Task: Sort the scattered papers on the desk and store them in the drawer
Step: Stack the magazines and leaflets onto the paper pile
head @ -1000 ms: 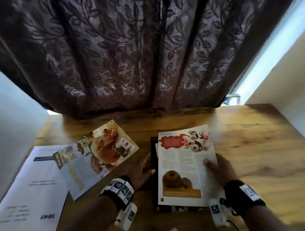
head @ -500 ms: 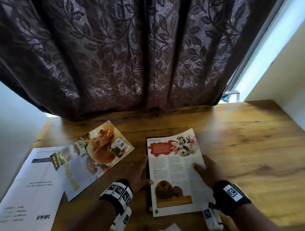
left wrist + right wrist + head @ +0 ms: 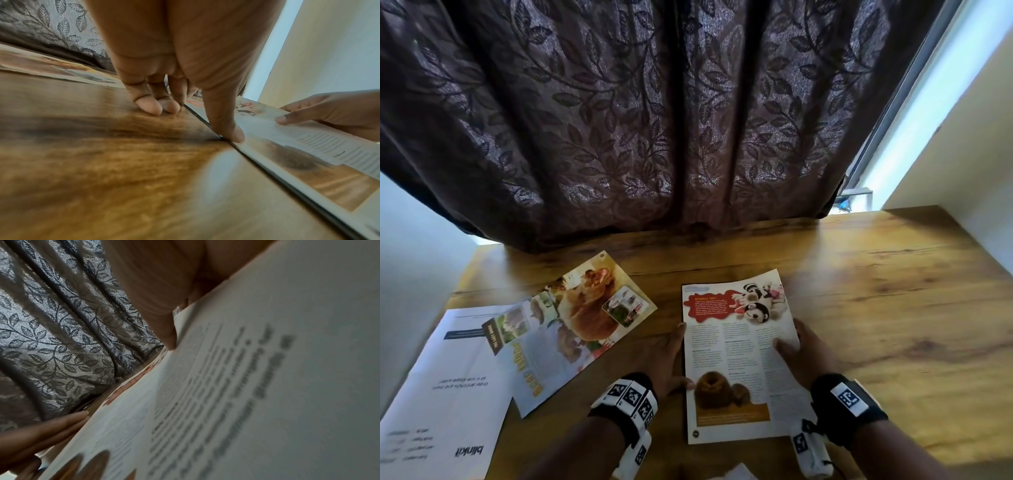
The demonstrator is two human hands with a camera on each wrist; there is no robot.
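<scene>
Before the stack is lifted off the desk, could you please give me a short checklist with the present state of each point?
1. Left hand against the left edge of the toy page stack, thumb on top: ok.
2. Right hand gripping the stack's right edge, thumb on the page: ok.
3. Stack edges squared: ok along the left edge seen from the left wrist; the other edges, cannot tell.
4. All papers gathered: not ok; the dog page and the white printed sheet lie apart at the left, the dog page overlapping the sheet.
5. Drawer open and ready: cannot tell, no drawer in view.
6. Desk beside the stack free of obstacles: ok.
</scene>
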